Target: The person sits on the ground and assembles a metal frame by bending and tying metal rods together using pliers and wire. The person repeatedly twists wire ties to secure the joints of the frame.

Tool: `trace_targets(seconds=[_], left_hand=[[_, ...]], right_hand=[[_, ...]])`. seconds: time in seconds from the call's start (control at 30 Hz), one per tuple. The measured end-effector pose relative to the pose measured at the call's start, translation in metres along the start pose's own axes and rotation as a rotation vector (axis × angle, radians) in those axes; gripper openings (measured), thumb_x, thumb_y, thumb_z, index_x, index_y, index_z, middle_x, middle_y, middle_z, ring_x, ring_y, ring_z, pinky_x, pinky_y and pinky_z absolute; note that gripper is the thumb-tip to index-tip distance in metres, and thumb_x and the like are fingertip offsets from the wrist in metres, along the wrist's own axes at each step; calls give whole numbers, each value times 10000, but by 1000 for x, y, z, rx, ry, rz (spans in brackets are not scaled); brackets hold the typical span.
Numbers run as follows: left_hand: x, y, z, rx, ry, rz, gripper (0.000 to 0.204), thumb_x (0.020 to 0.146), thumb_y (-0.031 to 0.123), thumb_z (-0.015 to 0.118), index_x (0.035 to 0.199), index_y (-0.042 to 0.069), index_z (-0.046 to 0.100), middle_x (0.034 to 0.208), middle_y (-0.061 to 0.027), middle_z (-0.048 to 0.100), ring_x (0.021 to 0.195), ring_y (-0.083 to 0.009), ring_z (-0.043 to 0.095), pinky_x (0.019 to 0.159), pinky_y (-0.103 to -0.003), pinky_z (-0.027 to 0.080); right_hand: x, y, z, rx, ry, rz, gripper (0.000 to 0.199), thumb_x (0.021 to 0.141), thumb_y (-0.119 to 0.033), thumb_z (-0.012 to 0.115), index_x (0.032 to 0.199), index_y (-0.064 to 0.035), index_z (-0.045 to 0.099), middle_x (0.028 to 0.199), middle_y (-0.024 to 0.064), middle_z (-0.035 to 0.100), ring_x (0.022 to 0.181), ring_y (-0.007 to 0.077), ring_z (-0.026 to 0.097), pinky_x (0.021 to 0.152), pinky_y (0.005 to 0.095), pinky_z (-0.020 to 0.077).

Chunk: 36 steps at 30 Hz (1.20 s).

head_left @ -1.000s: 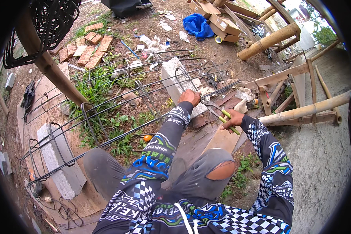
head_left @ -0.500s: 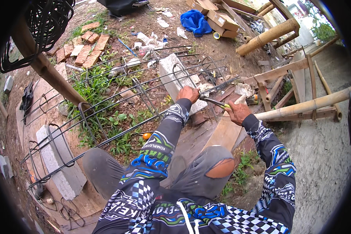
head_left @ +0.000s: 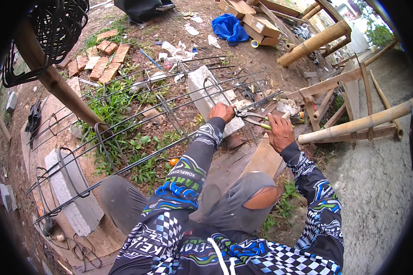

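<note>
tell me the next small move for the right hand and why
Perhaps gently squeeze the pliers with the right hand: their handles stand spread apart, and their head is at the steel bars, close beside the left hand. What the jaws hold is too small to tell.

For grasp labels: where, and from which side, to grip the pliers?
Probably best on the pliers' green handles, coming from the right, where the right hand already holds: the handles splay rightward, while the jaws point left, toward the left hand at the bars.
</note>
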State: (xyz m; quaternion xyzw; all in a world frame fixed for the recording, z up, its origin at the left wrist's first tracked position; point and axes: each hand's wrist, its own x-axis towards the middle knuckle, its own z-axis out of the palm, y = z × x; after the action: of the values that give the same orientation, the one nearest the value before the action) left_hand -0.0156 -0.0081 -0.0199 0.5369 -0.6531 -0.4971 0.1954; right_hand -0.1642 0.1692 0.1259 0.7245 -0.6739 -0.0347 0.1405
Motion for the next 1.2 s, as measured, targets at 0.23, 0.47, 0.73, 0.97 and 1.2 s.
trace_targets(seconds=[0.23, 0.47, 0.73, 0.97, 1.2], left_hand=[[1, 3, 0, 12, -84, 17, 523, 864, 488, 559, 783, 0, 729, 806, -229, 691, 842, -377, 671, 805, -434, 499], [4, 2, 0, 29, -65, 31, 511, 870, 481, 571, 774, 5, 729, 769, -231, 680, 790, -366, 668, 765, -440, 496], [-3, 7, -7, 32, -41, 51, 494, 861, 493, 581, 778, 33, 741, 725, -201, 685, 752, -349, 675, 740, -426, 508], [-68, 19, -35, -204, 272, 577, 346, 971, 305, 507, 1030, 3, 666, 931, -211, 684, 846, -305, 677, 773, -374, 514], [-160, -59, 10, -814, -408, 179, 321, 1014, 254, 460, 1136, -7, 603, 864, -96, 683, 779, -201, 655, 696, -341, 508]], right_hand=[[17, 27, 16, 1031, -985, 697, 492, 856, -483, 645, 943, -1, 600, 678, 144, 643, 498, 236, 627, 426, 345, 490], [-6, 17, 32, 271, -290, 72, 459, 795, -349, 649, 1103, -38, 512, 872, 165, 616, 760, 316, 656, 657, 448, 531], [1, 28, 61, 1643, -1133, 682, 385, 925, -370, 575, 1042, -3, 572, 747, 81, 616, 593, 237, 650, 540, 382, 566], [-74, -49, 90, 1960, -876, 346, 416, 903, -382, 653, 1043, 8, 616, 760, 74, 651, 675, 155, 633, 601, 267, 505], [-120, -78, 113, 2551, -924, 249, 572, 919, -309, 635, 1352, 17, 451, 1027, 75, 653, 899, 136, 618, 813, 280, 485]])
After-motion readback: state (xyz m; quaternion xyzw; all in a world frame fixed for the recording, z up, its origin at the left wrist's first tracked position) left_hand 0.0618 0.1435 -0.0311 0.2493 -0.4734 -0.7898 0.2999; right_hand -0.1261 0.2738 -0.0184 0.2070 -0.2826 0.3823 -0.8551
